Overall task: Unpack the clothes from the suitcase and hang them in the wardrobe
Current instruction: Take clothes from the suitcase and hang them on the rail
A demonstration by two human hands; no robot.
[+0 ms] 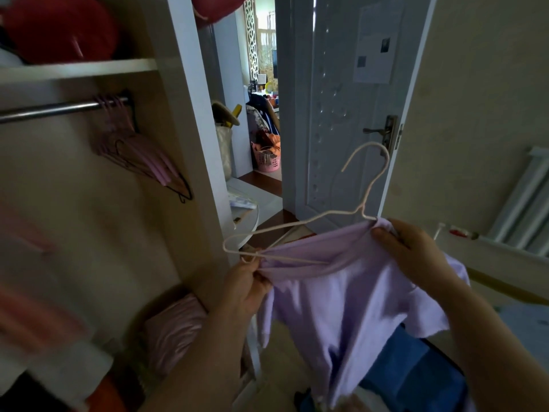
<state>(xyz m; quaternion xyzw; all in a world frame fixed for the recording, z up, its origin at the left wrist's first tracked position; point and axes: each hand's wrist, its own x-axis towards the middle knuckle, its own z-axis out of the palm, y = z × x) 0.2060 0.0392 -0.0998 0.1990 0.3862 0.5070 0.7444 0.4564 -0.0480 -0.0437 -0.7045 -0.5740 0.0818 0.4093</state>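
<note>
- My left hand [246,289] is closed in a pinch on the near edge of the lilac shirt [356,292], right at the left tip of the white wire hanger [361,207]. Whether the wire itself is in that pinch I cannot tell.
- My right hand [416,251] grips the bunched cloth where the hanger's neck meets its shoulders, with my thumb on top of the fabric.
- The wardrobe rail [59,110] is the mark I work from. The shirt and hanger are below it and well off to its right, outside the wardrobe opening.
- The hanger's long axis runs nearly level and dips toward the rail side. The bare tip points toward the rail and the covered shoulder points away.
- The hook stands up and leans away from the rail, on the far side of my right hand.
- My left hand is nearer the rail and my right hand is farther from it.
- I think the shirt is only half on. The rail-side shoulder of the wire is bare, and the cloth hangs from the far half.
- The next move should be to pull the cloth over that bare tip, then swing the hook round toward the rail.
- A bunch of pink hangers [130,150] crowds the rail's right end, so the hook needs the bare stretch to their left.
- A blue case [416,379], which I take for the suitcase, lies far below and right of the rail.
</note>
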